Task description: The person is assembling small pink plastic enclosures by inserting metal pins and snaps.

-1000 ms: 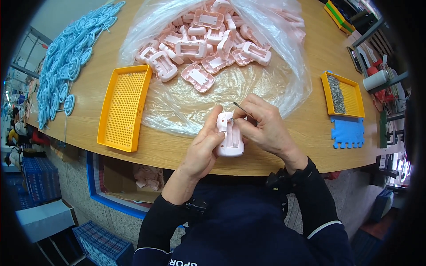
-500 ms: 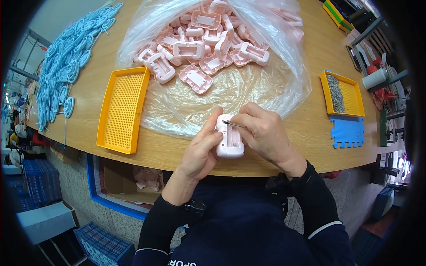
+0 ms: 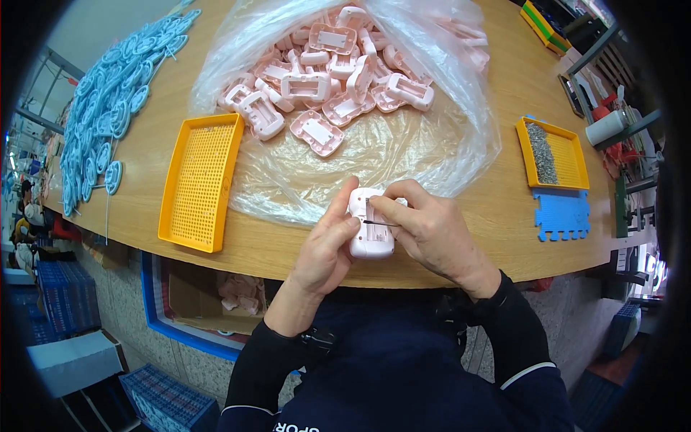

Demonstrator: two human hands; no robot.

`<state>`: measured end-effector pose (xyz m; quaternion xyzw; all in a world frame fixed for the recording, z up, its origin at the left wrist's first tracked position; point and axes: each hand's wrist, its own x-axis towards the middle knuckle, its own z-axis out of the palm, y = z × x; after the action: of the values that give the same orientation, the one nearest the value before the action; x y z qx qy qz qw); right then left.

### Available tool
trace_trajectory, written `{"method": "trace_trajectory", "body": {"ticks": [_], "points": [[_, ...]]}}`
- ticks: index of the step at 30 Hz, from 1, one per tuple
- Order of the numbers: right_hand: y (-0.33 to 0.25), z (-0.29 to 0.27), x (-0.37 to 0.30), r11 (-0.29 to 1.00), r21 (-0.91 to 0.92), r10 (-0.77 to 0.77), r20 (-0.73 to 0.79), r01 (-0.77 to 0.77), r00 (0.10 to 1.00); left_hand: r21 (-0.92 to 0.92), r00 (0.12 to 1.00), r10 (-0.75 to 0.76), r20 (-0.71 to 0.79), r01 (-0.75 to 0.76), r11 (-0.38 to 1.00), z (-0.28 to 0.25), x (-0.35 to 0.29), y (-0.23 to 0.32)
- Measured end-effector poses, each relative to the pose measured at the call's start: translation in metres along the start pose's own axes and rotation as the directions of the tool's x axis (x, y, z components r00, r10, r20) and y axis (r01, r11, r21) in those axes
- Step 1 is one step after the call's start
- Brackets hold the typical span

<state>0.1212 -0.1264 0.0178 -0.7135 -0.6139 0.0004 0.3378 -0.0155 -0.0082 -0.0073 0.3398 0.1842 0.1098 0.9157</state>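
Upright over the table's near edge is a pale pink plastic housing [image 3: 373,250] with a long open compartment facing up. My left hand [image 3: 322,252] grips it from the left, thumb on its face and fingers behind. My right hand [image 3: 435,234] is closed on a thin metal tool with a dark tip [image 3: 378,223], which lies across the compartment. The right fingertips press at the compartment's upper part, hiding what is under them. Too little of the tool shows to tell its exact kind.
A clear plastic bag [image 3: 461,144] spreads ahead, with many pink housings [image 3: 306,86] piled on it. A yellow perforated tray [image 3: 173,237] stands left, beside heaped light-blue looped parts [image 3: 108,115]. At right, a yellow tray [image 3: 584,162] holds small metal pieces [image 3: 540,155] near a blue foam mat [image 3: 565,212].
The tool's dark tip has moved down from the housing's top to mid-compartment. My right fingertips now press on the compartment's upper part. My left hand keeps its hold.
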Motion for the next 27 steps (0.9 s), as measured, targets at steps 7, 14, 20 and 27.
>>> {"method": "trace_trajectory", "body": {"ticks": [7,14,20,27], "points": [[0.002,-0.023,0.001,0.989,-0.12,-0.072,0.091,0.083,0.993,0.039,0.999,0.0,0.048,-0.002,0.999,0.005,0.011,-0.003],[0.024,-0.005,-0.02,0.952,0.26,0.161,0.026,-0.162,0.987,-0.009,0.987,0.075,0.14,-0.075,0.997,-0.02,0.019,-0.031],[0.01,-0.012,-0.014,0.938,0.298,0.208,-0.068,-0.179,0.976,0.159,0.958,0.058,0.282,-0.106,0.982,0.011,0.001,-0.01],[0.003,-0.016,-0.019,0.915,0.331,0.236,0.023,-0.23,0.972,0.224,0.941,0.043,0.336,-0.125,0.967,0.012,0.001,-0.014]]}}
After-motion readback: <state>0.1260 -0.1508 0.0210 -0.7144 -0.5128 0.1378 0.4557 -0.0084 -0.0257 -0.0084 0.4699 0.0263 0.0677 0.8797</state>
